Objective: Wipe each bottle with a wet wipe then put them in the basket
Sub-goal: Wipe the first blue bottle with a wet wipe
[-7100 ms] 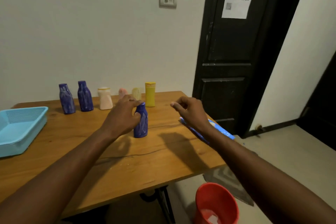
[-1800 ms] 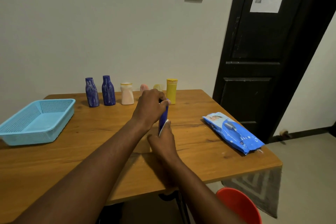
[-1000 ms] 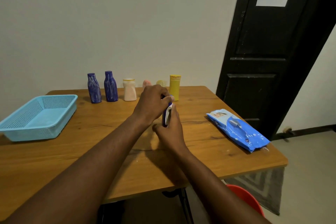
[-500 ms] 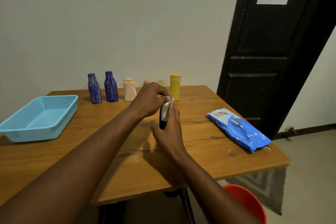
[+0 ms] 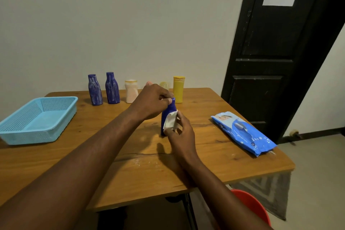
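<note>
A blue bottle [image 5: 167, 113] stands upright at the middle of the wooden table [image 5: 130, 166]. My left hand [image 5: 151, 101] pinches its cap from above. My right hand [image 5: 180, 136] holds a white wet wipe [image 5: 170, 122] against the bottle's side. Along the wall stand two dusty blue bottles [image 5: 95, 89] [image 5: 112, 88], a pale pink one [image 5: 131, 91] and a yellow one [image 5: 178, 89]. Two more small bottles are partly hidden behind my left hand. A light blue basket [image 5: 56, 125] sits at the table's left edge with nothing visible in it.
A blue pack of wet wipes [image 5: 242, 133] lies on the right part of the table. A red bucket [image 5: 252, 205] stands on the floor below the table's right corner, next to a grey mat. A black door is at the right.
My right hand has slid the wipe down the bottle's side, showing more of the white cloth. My left hand stays on the cap. The bottle has stayed in place.
</note>
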The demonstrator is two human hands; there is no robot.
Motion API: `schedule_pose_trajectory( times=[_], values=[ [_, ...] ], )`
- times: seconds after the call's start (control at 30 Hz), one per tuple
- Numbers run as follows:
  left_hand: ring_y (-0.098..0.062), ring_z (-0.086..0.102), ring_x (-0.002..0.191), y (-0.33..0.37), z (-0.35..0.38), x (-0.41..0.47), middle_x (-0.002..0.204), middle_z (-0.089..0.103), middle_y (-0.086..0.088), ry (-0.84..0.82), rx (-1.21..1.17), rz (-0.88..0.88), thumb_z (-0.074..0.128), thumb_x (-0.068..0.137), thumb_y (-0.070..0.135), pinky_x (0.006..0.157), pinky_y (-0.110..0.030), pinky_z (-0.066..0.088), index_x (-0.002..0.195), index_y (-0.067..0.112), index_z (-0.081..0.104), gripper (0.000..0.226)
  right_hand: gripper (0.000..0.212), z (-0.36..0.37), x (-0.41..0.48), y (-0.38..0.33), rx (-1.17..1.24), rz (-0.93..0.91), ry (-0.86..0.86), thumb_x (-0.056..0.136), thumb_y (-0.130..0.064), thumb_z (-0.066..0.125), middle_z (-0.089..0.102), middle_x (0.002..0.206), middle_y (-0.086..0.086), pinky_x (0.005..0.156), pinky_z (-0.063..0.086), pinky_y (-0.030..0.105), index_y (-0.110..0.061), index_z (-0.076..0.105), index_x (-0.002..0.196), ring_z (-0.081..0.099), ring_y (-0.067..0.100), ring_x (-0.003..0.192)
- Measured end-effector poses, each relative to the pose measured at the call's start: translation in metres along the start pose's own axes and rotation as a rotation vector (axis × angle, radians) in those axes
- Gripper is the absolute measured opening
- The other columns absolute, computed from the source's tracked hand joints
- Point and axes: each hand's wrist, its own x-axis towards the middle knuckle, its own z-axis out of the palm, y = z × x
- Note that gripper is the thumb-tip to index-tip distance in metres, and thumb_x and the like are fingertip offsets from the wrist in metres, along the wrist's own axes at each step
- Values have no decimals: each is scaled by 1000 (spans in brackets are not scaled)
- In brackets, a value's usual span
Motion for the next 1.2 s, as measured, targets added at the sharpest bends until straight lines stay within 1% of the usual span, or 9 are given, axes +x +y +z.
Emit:
schedule_pose_trajectory(
  times=[0.07, 0.2, 0.33, 0.5, 0.63, 0.77, 0.93, 1.03, 1.2],
  values=[
    [0, 56, 96, 1, -1, 0, 115, 73, 8, -7, -7, 18, 67, 92, 26, 74, -10, 41, 111, 20, 78, 23, 73, 2, 6, -10, 0, -45, 20, 93, -3, 65, 45, 140, -15, 81, 47, 1, -21, 35, 157, 43, 5, 130],
    [-15, 58, 105, 0, 0, 1, 87, 61, 30, 6, -2, 17, 72, 87, 35, 89, -39, 54, 100, 26, 81, 18, 71, 3, 27, -23, -8, -62, -2, 91, 4, 55, 52, 149, -2, 101, 55, 33, -22, 40, 155, 48, 16, 135],
    [-17, 55, 111, -1, 2, 3, 87, 57, 26, 13, 6, 0, 71, 90, 27, 91, -38, 50, 104, 20, 79, 17, 61, -3, 24, -13, -51, 16, -68, 89, 1, 60, 62, 131, -3, 82, 54, 24, -22, 49, 144, 59, 14, 120],
    [-18, 54, 112, 0, 8, 1, 105, 66, 10, 38, 60, -11, 65, 94, 26, 90, -40, 50, 105, 23, 75, 15, 52, -7, 1, 7, -52, 54, -70, 91, -4, 62, 67, 119, -16, 89, 57, 27, -31, 56, 135, 63, 2, 112],
    [-14, 56, 107, -2, 8, -1, 112, 71, 6, 30, 77, -6, 68, 91, 33, 83, -32, 51, 110, 19, 76, 25, 62, -1, -9, -2, 10, -2, -48, 95, -3, 60, 59, 119, -26, 85, 53, 14, -35, 44, 145, 57, -14, 111],
    [-11, 56, 103, 0, 6, -2, 101, 72, 9, 94, 82, -19, 72, 88, 34, 81, -28, 47, 106, 21, 79, 23, 71, 2, 6, -18, 55, -26, -57, 92, -2, 61, 55, 135, -15, 81, 55, 17, -28, 39, 153, 54, 4, 122],
    [-12, 55, 104, 6, 5, -2, 92, 65, 9, 93, 82, -24, 69, 91, 24, 80, -25, 44, 108, 18, 78, 20, 49, 1, 18, -10, -55, 100, -106, 89, -6, 64, 65, 119, -2, 74, 51, 20, -20, 54, 135, 63, 17, 107],
    [-16, 57, 109, 8, 6, -3, 106, 73, 2, 75, 93, -34, 67, 91, 19, 84, -30, 51, 110, 14, 77, 22, 49, 0, 5, 3, -109, 121, -112, 90, -7, 64, 66, 123, -4, 82, 53, 21, -22, 55, 136, 63, 12, 112],
    [-20, 59, 107, 6, 2, -2, 103, 74, 3, 55, 91, -29, 64, 89, 20, 86, -40, 58, 103, 15, 80, 22, 77, 11, -8, -12, 33, 11, -53, 86, -11, 64, 58, 139, -6, 102, 55, 39, -27, 36, 157, 57, 12, 125]
  ],
)
